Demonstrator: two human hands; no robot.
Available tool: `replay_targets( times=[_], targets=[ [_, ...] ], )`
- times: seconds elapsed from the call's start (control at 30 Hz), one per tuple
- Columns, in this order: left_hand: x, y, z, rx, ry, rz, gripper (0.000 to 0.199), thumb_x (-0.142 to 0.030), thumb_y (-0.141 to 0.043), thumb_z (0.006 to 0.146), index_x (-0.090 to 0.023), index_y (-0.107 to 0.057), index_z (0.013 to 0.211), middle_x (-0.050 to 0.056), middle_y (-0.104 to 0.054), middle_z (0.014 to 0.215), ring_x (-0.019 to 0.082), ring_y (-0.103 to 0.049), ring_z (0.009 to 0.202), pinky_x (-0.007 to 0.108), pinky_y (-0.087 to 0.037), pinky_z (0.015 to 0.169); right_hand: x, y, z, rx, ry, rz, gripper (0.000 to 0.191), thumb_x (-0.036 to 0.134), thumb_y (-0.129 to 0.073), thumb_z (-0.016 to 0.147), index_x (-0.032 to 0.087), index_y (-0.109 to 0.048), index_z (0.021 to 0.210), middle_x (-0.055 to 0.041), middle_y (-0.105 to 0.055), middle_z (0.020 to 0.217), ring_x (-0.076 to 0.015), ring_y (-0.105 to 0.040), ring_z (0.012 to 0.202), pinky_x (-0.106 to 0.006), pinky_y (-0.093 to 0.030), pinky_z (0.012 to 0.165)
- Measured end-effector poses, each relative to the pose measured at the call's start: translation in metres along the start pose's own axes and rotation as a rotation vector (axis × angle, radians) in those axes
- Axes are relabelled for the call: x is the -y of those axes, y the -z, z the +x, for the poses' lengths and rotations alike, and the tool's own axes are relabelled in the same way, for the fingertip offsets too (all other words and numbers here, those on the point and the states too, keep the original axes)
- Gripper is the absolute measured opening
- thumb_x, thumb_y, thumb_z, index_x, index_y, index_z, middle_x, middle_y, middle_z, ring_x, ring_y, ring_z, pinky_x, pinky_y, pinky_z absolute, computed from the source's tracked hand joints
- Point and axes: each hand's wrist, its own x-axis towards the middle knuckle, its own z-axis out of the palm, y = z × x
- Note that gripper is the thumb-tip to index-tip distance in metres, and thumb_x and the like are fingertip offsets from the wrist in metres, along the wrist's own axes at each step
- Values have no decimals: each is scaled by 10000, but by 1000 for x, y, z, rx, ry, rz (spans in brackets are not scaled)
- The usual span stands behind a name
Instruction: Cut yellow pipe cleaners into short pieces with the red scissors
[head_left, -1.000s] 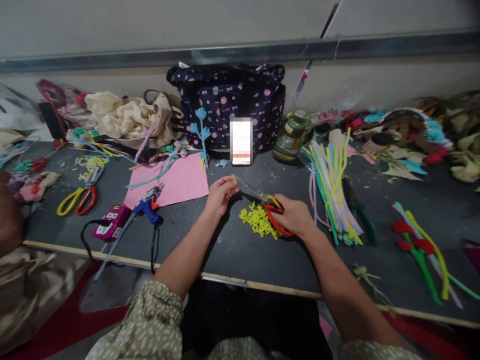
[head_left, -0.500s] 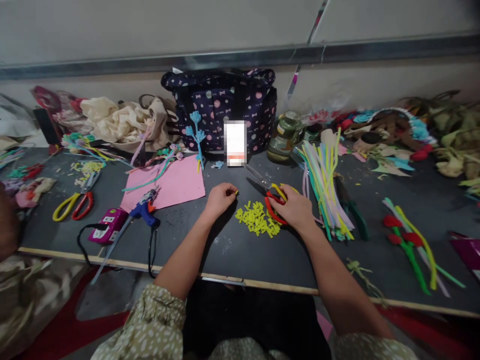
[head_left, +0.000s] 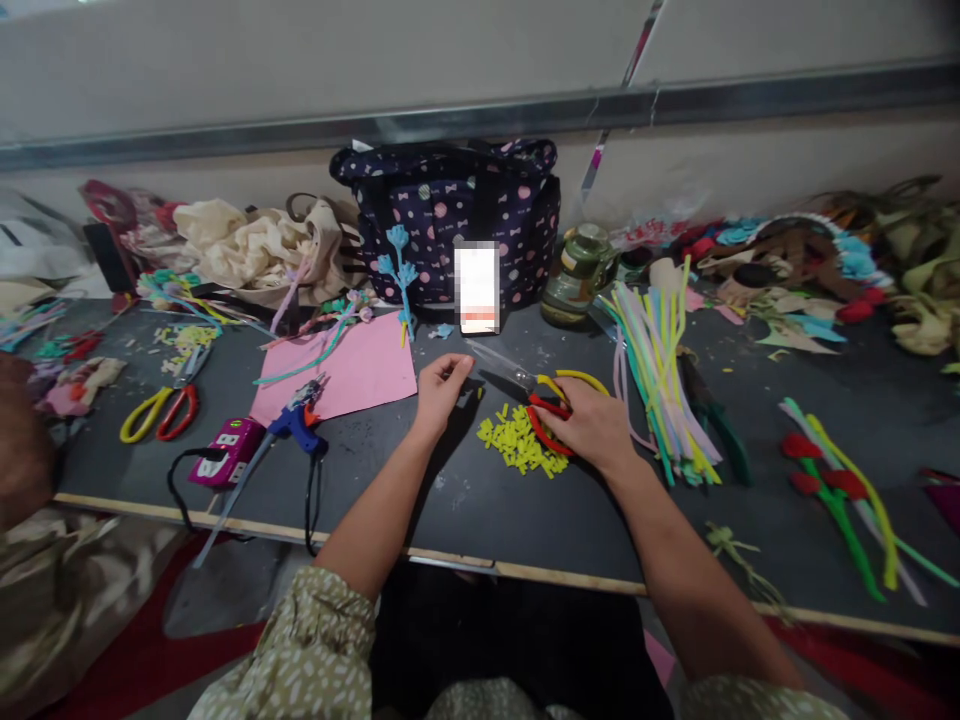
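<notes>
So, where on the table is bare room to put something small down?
Bare table lies between left forearm, right forearm, yellow pieces and front edge; another patch between left forearm and glue gun. Crowded: along the wall, both sides of the bag.

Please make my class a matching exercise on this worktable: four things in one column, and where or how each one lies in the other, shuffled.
1. Bright yellow pieces
2. Patterned bag
3. Pink sheet
4. Spread-bladed scissors

A. Behind the lit phone
B. In the right hand
C. In a loose pile
D. Partly under a teal strip

Right pairs: 1-C, 2-A, 3-D, 4-B
</notes>
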Motion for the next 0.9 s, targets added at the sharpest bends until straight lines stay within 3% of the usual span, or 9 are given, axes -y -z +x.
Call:
replay_targets(
  times=[0.13,0.23,0.37,0.53,0.7,0.9],
  targets=[
    [-1,0,0,-6,-9,-81,163,-288,-761,718,-219,-709,857,29,-640,813,143,-566,788,239,-453,709,0,2,-1,-19,95,6,449,486,-570,856,127,-622,1120,-127,-702,1082,-250,-646,974,-317,-450,752],
    [-5,1,-2,-69,-136,-3,338,-259,-792,691,-264,-691,1014,51,-634,988,189,-566,964,277,-463,804,-1,2,-1,-36,128,-2,450,473,-562,871,116,-609,1141,-129,-698,1093,-245,-644,993,-319,-455,768],
    [-7,3,-5,-97,-338,320,406,-323,-763,734,-326,-652,1124,68,-565,1173,267,-483,1153,386,-450,925,-2,1,-1,-72,126,-30,425,460,-584,862,123,-618,1119,-126,-704,1070,-250,-651,964,-322,-458,741],
    [2,8,0,8,-556,730,400,-442,-670,808,-356,-616,1195,84,-460,1247,302,-419,1191,495,-391,1009,-3,1,0,-120,130,-60,413,466,-590,858,130,-633,1094,-128,-708,1052,-250,-654,906,-323,-447,699],
    [16,15,7,-62,-507,771,483,-473,-603,847,-305,-533,1295,123,-444,1182,316,-416,1159,518,-388,995,-5,0,0,-158,116,-61,427,484,-570,865,131,-636,1096,-129,-711,1034,-251,-650,905,-323,-443,710],
    [23,17,11,-131,-424,659,463,-359,-643,827,-289,-532,1271,115,-493,1112,291,-471,1090,444,-467,867,-5,-1,1,-219,35,3,402,481,-597,841,144,-653,1053,-107,-721,943,-238,-655,850,-313,-447,688]
  ],
)
